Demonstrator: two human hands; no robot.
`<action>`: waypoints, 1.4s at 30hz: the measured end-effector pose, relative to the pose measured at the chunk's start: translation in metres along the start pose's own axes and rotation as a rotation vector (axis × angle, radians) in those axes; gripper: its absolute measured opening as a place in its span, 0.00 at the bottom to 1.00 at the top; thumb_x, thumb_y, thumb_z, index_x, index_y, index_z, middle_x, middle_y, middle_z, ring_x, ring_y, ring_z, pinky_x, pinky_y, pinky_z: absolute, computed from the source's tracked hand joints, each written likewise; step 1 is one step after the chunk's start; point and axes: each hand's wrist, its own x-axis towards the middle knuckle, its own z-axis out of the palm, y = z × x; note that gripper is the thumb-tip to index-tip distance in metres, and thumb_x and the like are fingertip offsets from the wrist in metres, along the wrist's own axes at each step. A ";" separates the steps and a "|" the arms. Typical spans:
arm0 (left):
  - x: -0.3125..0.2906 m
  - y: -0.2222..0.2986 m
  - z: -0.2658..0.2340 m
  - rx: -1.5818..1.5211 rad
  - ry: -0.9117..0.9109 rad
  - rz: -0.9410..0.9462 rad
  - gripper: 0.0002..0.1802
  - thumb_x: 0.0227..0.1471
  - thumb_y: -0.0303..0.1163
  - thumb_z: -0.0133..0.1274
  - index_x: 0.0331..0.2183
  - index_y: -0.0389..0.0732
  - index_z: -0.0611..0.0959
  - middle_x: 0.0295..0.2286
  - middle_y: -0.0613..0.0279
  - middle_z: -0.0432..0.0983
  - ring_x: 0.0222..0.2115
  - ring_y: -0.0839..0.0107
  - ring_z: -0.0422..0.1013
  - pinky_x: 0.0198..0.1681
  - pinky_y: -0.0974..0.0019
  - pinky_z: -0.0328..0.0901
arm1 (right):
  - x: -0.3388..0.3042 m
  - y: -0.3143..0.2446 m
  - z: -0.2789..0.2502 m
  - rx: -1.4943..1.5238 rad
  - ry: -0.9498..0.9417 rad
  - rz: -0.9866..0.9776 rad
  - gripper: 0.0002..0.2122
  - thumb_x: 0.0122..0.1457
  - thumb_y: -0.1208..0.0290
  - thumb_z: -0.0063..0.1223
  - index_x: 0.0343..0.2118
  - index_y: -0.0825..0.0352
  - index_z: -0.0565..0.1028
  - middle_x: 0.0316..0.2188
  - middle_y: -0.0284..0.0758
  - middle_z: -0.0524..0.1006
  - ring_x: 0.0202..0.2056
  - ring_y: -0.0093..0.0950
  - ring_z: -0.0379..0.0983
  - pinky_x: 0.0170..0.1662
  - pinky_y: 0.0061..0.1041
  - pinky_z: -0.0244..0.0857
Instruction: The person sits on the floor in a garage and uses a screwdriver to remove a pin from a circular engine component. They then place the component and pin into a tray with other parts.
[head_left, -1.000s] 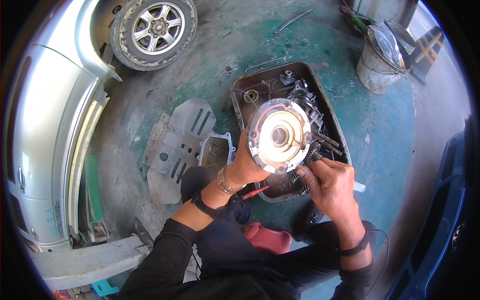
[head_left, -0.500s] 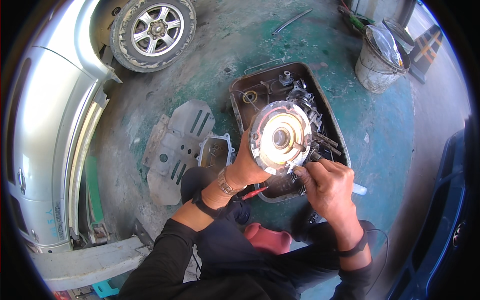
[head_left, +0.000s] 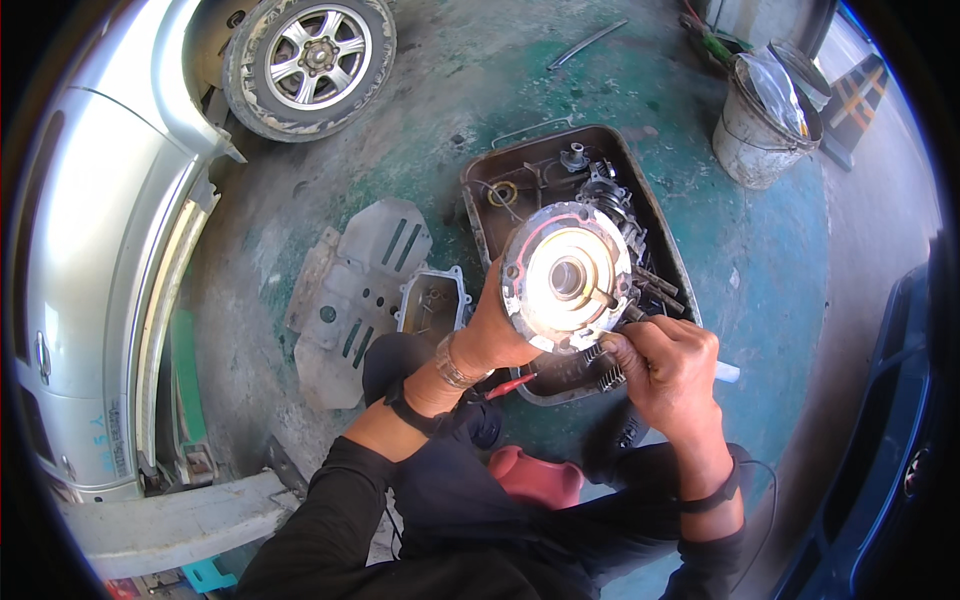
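Observation:
My left hand [head_left: 497, 328] is closed around the near left side of a round metal housing [head_left: 533, 320], tilting its face up above a tray. A bright bore sits in the middle of that face. Reddish and whitish residue marks its flanged rim. Fingers curled, my right hand [head_left: 662, 370] presses its thumb and forefinger together at the near right rim. Something small and thin shows at those fingertips, too little to name. Beneath the housing, the dark metal tray [head_left: 668, 235] holds gears [head_left: 607, 200], shafts and other greasy parts.
Left of the tray lie a slotted metal plate [head_left: 385, 235] and a rectangular metal pan [head_left: 432, 305]. A red stool-like piece [head_left: 535, 478] is between my legs. A silver vehicle [head_left: 105, 290] and wheel [head_left: 318, 75] stand left, a dirty bucket [head_left: 750, 140] far right, a blue car [head_left: 865, 430] right.
My right hand has shifted slightly right along the housing's near rim. The housing has moved a little to the right in my left hand.

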 end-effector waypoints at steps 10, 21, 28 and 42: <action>0.008 0.005 0.002 -0.131 0.071 -0.087 0.35 0.43 0.26 0.73 0.54 0.34 0.76 0.49 0.53 0.80 0.49 0.67 0.76 0.56 0.62 0.69 | 0.001 -0.004 -0.002 -0.058 -0.045 -0.027 0.11 0.52 0.67 0.70 0.23 0.66 0.78 0.16 0.36 0.72 0.19 0.38 0.71 0.24 0.36 0.62; 0.006 -0.002 -0.001 -0.096 -0.142 -0.178 0.40 0.45 0.27 0.70 0.59 0.33 0.72 0.54 0.53 0.74 0.54 0.66 0.71 0.59 0.61 0.66 | 0.000 -0.001 -0.001 -0.051 -0.084 -0.088 0.11 0.52 0.67 0.70 0.22 0.66 0.78 0.16 0.35 0.72 0.19 0.37 0.71 0.23 0.35 0.63; 0.005 -0.001 -0.001 -0.108 -0.136 -0.168 0.42 0.44 0.29 0.71 0.59 0.33 0.71 0.54 0.53 0.73 0.54 0.65 0.71 0.59 0.61 0.65 | -0.001 0.001 0.002 -0.049 -0.078 -0.106 0.14 0.53 0.65 0.70 0.20 0.64 0.74 0.16 0.34 0.70 0.19 0.36 0.72 0.23 0.34 0.64; -0.036 -0.030 -0.007 0.065 -0.045 0.008 0.54 0.43 0.34 0.76 0.65 0.31 0.63 0.62 0.49 0.64 0.62 0.56 0.64 0.67 0.54 0.53 | -0.001 -0.001 -0.005 -0.016 0.051 -0.122 0.13 0.50 0.65 0.72 0.21 0.63 0.76 0.15 0.32 0.69 0.16 0.34 0.68 0.22 0.33 0.60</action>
